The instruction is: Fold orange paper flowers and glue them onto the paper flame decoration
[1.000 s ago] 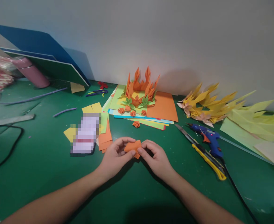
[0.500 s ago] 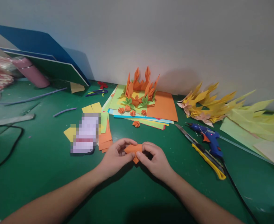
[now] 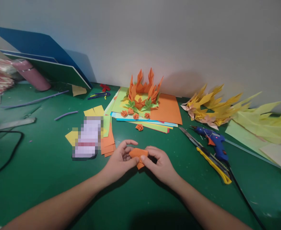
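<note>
My left hand (image 3: 118,161) and my right hand (image 3: 160,164) meet over the green table (image 3: 47,182), both pinching a small folded orange paper piece (image 3: 138,154) between thumbs and fingers. The piece is held just above the table surface. Beyond it lies a stack of coloured paper sheets (image 3: 165,111) with an orange paper crown-like flower (image 3: 143,89) and several small orange paper rosettes (image 3: 139,127). Cut orange and yellow squares (image 3: 107,142) lie to the left of my left hand.
A blue glue gun (image 3: 214,143) and a yellow utility knife (image 3: 212,163) lie at the right, with a black cord running toward me. Yellow paper flowers (image 3: 209,108) sit by the wall. Blue and green boards (image 3: 42,60), a pink cylinder (image 3: 32,75) and a black cable (image 3: 8,153) occupy the left.
The orange paper piece has been folded tighter and turned slightly between my fingers. Both hands stay in nearly the same place.
</note>
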`<state>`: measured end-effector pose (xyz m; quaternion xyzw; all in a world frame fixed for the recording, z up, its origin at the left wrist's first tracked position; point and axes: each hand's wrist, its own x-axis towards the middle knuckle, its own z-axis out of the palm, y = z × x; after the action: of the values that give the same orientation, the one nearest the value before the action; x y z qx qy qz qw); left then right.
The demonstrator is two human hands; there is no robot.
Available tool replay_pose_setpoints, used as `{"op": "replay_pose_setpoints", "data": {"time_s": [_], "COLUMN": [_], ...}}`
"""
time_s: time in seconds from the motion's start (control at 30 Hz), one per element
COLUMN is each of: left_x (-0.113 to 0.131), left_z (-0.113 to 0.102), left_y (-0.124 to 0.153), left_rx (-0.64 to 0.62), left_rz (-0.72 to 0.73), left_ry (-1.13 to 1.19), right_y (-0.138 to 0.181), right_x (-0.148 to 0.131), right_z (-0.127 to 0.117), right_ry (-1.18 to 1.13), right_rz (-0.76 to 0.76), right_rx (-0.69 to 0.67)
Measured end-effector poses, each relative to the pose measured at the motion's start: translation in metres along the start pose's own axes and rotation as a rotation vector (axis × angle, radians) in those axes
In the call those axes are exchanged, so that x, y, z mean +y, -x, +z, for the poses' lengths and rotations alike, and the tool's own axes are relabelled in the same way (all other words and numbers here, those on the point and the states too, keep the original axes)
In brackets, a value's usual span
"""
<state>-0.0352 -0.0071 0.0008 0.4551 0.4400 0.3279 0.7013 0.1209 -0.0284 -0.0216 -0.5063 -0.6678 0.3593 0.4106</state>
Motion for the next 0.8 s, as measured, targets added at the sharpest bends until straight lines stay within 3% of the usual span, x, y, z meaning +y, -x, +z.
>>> {"op": "replay_pose_setpoints", "data": {"time_s": [0.17,0.4,0.53,0.8], "left_x": [0.004,-0.005,-0.008,-0.007], "left_z": [0.000,-0.001,0.000,-0.001], "left_y": [0.001,-0.001,-0.002,-0.003], "left_rx": [0.042,-0.041,-0.002,0.027], "left_rz": [0.063,0.127,0.169,0.134], "left_ry": [0.001,-0.116,-0.166,-0.140], "right_y": [0.001,0.004,0.003,0.003], "right_x": [-0.004,0.000,0.001,0.000], "right_z": [0.001,0.002,0.005,0.007], "right_ry": [-0.009,-0.250,-0.315,-0.312], "right_rz": [-0.046,0.029,0.021,0.044], "right_rx": [-0.010,0.102,0.101,0.202]}}
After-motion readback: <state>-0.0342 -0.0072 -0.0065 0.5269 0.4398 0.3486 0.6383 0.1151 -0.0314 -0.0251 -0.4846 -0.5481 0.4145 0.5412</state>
